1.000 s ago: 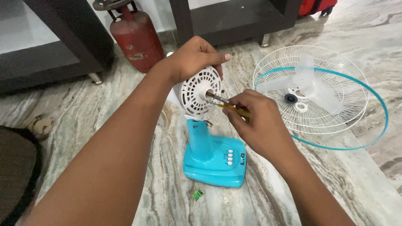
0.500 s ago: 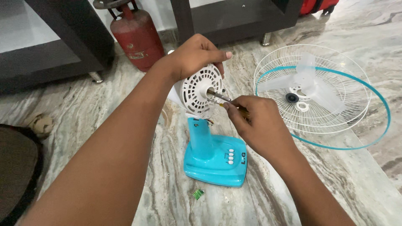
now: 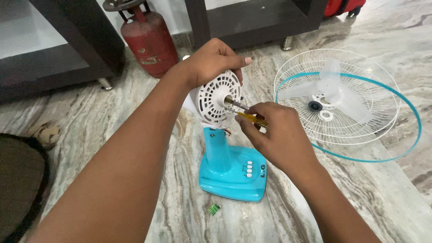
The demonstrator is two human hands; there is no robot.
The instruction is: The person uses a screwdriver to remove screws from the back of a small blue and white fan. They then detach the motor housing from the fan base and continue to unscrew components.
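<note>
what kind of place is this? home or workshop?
Likely a home, work done on the floor: polished marble floor, a red gas cylinder beside dark furniture, and a small blue table fan taken apart.

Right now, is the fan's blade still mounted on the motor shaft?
No, the translucent blade lies in the white grille on the floor, apart from the motor housing.
</note>
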